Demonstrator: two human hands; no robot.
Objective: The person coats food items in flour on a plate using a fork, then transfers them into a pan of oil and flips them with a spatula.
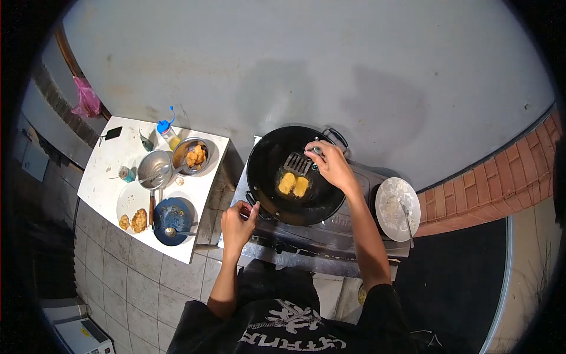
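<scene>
Spatula (pixel 298 162) in right grip (pixel 331 165), above patties (pixel 293 184)

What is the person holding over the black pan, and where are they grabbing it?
The right hand holds a slotted spatula by its handle end. The left hand grips the wok at its near rim handle.

Only lettering in view: white print on chest of my black shirt (pixel 295 330), at bottom edge of frame. Seen upside down from my head; large block characters under white graphic emblem, smaller script line between them. Letters not legible enough to spell out. No readable label on bottle with blue cap (pixel 168 134) at far edge of white table (pixel 103 177). No brand, number or sign readable on wok (pixel 268 171), stove (pixel 330 236) or wall.
</scene>
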